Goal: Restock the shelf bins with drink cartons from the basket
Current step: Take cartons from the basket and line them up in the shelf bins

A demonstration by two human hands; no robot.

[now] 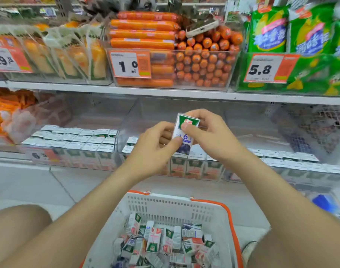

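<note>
I am holding one small drink carton (pixel 186 136) upright in front of me, just above the middle bin (pixel 126 122) on the lower shelf (pixel 184 94), well above the basket (pixel 165 206). Both hands are grasping it. My left hand (pixel 157 149) is pinching its lower part, thumb on the printed front. My right hand (pixel 211 136) is gripping the upper part, thumb pressing just under the green top.

I am judging this carton to be light, easy for one hand to carry. Its walls are thin board, stiff along the edges and corners but likely to dent if I squeeze the broad faces. The coated surface looks smooth and may be a little slippery, so I am favouring a grip across the two narrow sides, near the middle of its height, with fingers kept off the top fold.

The rows of cartons (pixel 196 167) already in the bin are standing tightly, tops level. I am expecting to need a free slot and a straight drop in. The loose cartons (pixel 165 242) in the basket are lying jumbled at all angles, so each one will probably need turning upright first.
</note>
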